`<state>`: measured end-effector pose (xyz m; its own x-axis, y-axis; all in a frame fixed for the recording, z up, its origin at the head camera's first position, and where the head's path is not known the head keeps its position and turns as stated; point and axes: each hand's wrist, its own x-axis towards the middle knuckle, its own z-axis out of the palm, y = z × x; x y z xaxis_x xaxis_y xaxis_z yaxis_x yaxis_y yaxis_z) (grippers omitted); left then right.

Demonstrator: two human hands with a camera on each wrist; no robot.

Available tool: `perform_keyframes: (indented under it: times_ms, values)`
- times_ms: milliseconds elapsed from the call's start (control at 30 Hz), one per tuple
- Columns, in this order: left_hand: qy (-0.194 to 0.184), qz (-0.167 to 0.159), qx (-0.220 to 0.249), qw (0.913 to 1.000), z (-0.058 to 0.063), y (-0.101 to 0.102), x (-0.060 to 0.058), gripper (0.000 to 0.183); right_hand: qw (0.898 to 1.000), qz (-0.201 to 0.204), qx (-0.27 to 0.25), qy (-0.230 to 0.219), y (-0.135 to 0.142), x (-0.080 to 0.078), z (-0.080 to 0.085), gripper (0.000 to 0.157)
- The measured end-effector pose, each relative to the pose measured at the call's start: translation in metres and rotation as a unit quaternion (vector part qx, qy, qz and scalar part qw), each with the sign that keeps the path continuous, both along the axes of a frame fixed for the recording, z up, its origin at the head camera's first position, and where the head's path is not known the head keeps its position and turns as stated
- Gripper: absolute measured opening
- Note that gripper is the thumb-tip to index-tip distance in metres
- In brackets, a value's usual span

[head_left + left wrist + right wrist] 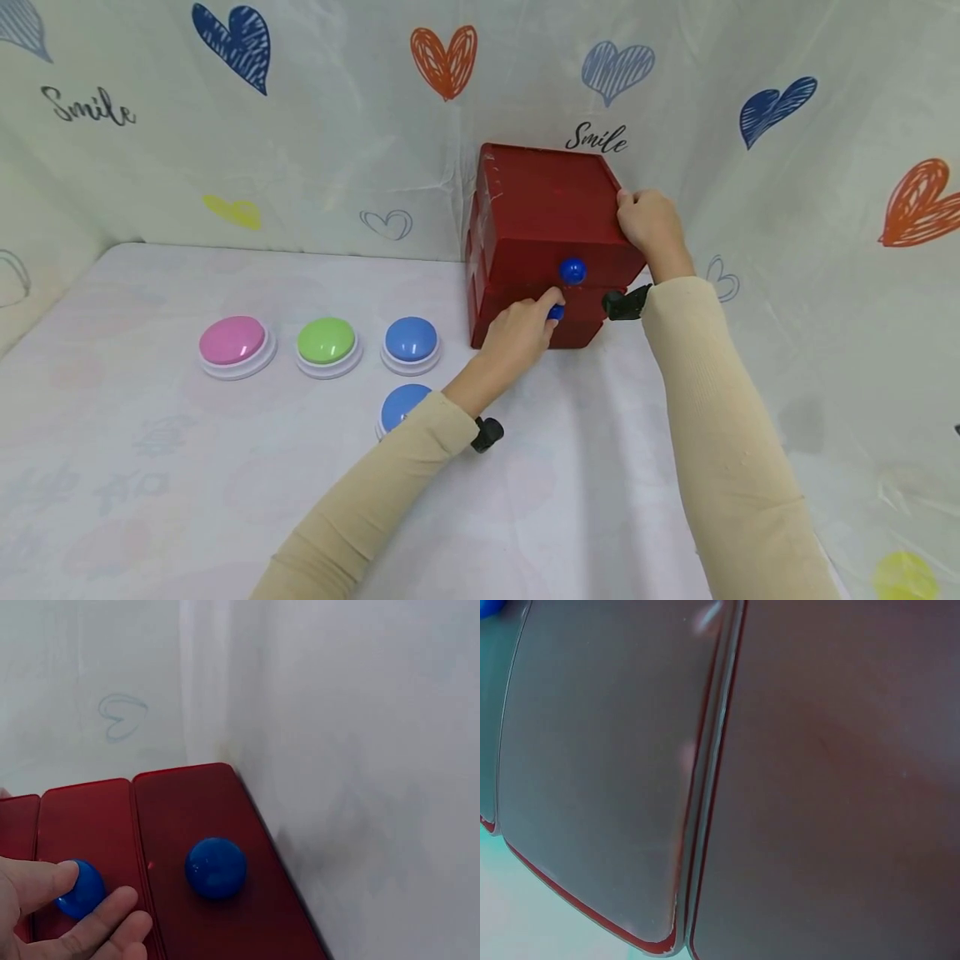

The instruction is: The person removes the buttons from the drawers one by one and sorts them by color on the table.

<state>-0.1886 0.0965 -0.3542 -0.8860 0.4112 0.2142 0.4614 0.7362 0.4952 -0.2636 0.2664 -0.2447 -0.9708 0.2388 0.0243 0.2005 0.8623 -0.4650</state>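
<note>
A red drawer box (558, 192) with blue knobs stands against the back wall. My left hand (520, 333) pinches a blue knob (81, 891) on the middle drawer front, thumb on one side and fingers on the other. Beside it, the neighbouring drawer front has an untouched blue knob (216, 868); another blue knob (573, 271) sits higher up. With my right hand (651, 221) I grip the box's upper right edge; most of those fingers are hidden behind it. The right wrist view shows red drawer fronts (607, 772) close up, without the hand.
Left of the box stand push buttons with white bases: pink (232, 340), green (326, 342) and blue (410, 340). A second blue button (401, 407) is partly covered by my left forearm. The white tabletop (187, 492) meets a heart-printed cloth wall (315, 183) at the back.
</note>
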Motion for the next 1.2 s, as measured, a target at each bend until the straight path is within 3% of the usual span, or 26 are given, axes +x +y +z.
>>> perform_keyframes:
  times_ms: [233,467,567,733,967,1200]
  values:
    - [-0.014,0.004,0.017,0.9997,-0.004,0.0,0.002,0.037,1.0,-0.005,0.006,0.008,0.001,-0.001,-0.003,0.057]
    - [0.036,0.018,0.027,0.9988,-0.01,-0.004,0.017,0.042,1.0,-0.011,0.0,0.003,-0.002,-0.001,-0.002,0.057]
    - [0.039,0.028,0.042,0.998,-0.016,-0.005,0.024,0.037,1.0,-0.013,-0.003,0.003,-0.002,-0.001,-0.002,0.057]
    - [0.004,0.042,0.069,0.9968,-0.028,-0.006,0.027,0.031,1.0,-0.014,-0.004,-0.002,-0.001,0.0,-0.001,0.057]
    - [-0.075,0.044,0.086,0.9925,-0.047,-0.006,0.017,0.037,1.0,-0.015,-0.002,-0.002,0.0,0.0,-0.001,0.058]
    - [-0.082,0.025,0.107,0.9906,-0.054,-0.001,0.006,0.036,1.0,-0.013,-0.004,-0.001,0.0,-0.001,0.0,0.058]
